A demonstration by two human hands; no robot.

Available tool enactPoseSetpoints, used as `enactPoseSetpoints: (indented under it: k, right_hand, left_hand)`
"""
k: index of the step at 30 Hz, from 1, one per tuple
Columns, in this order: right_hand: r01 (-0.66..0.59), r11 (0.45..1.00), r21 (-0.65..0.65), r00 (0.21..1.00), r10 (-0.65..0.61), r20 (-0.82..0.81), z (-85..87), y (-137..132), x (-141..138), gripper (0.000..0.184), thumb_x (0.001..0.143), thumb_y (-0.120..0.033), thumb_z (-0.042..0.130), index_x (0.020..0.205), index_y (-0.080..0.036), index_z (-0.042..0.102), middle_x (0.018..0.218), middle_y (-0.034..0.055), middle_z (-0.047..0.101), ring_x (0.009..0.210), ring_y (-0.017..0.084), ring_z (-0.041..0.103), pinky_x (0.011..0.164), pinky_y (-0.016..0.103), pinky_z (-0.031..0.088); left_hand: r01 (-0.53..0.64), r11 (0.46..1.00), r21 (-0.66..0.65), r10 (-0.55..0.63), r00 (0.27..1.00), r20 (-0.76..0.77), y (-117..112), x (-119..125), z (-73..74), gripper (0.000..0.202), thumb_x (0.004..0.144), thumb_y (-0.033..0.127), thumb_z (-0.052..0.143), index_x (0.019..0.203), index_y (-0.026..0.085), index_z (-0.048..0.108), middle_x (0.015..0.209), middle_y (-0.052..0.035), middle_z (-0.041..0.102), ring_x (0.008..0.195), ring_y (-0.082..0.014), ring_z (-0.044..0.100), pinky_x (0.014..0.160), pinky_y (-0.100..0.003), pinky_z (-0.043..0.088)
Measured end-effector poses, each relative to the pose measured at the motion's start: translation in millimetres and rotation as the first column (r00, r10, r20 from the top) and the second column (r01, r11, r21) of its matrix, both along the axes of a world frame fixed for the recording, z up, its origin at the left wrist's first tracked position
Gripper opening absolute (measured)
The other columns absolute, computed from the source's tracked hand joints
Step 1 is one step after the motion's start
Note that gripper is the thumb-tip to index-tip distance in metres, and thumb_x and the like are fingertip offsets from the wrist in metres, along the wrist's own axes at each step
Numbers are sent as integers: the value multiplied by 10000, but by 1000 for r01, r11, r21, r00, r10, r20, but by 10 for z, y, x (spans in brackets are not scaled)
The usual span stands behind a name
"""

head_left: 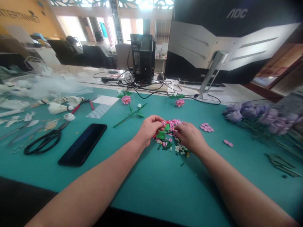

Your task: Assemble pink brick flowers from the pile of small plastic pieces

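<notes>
A loose pile of small toy bricks (167,144), in pink, green and white, lies in the middle of the green table mat. At its left edge is my left hand (151,128), thumb and fingers curled together; what they pinch is too small to make out. From the right, my right hand (190,136) reaches into the pile with bent, closed fingers, and their tips are partly hidden among the pieces. Pink petal pieces (206,127) form a cluster right of the hands, with a smaller pink piece (228,143) nearby. A green brick stem (130,115) with leaves lies behind my left hand.
Pink brick flowers (126,100) stand farther back. Leftward are a phone (82,145), black scissors (44,140), red-handled pliers (81,105) and shuttlecocks (59,108). Purple flowers (262,114) lie at right. A monitor (227,41) and computer tower (142,58) stand behind, amid cables; people sit beyond.
</notes>
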State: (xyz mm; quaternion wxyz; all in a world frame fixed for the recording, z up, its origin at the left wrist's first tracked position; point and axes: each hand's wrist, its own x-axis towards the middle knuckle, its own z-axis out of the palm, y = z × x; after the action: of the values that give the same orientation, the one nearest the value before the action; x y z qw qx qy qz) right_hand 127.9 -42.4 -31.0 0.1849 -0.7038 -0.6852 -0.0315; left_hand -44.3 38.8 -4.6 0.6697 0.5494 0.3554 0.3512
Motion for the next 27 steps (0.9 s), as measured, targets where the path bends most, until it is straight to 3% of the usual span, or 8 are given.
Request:
enactPoseSetpoints:
  k: [9,16,22,27]
  right_hand:
    - [3,1000,27,992,-6,125,-74,71,-49,85,839,-271,560,783,-208,552,820,57,607,817,210,512,708,297,364]
    - [7,998,56,994,-13,109,-68,105,-119,64,828,-169,496,823,-190,556,848,72,608,824,206,524,741,293,372]
    - [-26,986,165,974,62,-218,28,65,-137,170,900,-198,436,866,-203,603,896,56,573,826,169,540,720,263,407]
    - [39,967,252,817,114,-565,89,61,-112,79,824,-217,564,827,-200,641,849,28,584,731,140,563,693,261,449]
  left_hand:
    - [1,1000,-18,-1,1000,-26,-11,19,-15,115,684,123,589,795,149,583,708,-12,643,574,-72,556,497,-169,385]
    - [0,998,-59,-2,1000,-28,-15,31,12,135,656,153,638,785,145,599,678,7,642,533,-60,543,511,-163,399]
    - [40,997,-70,-42,999,-14,5,18,-10,240,674,195,666,908,143,667,716,-15,663,569,-73,568,547,-172,431]
    - [65,994,-92,-65,998,5,7,10,-38,203,715,199,666,909,141,673,738,-29,668,595,-74,590,563,-170,453]
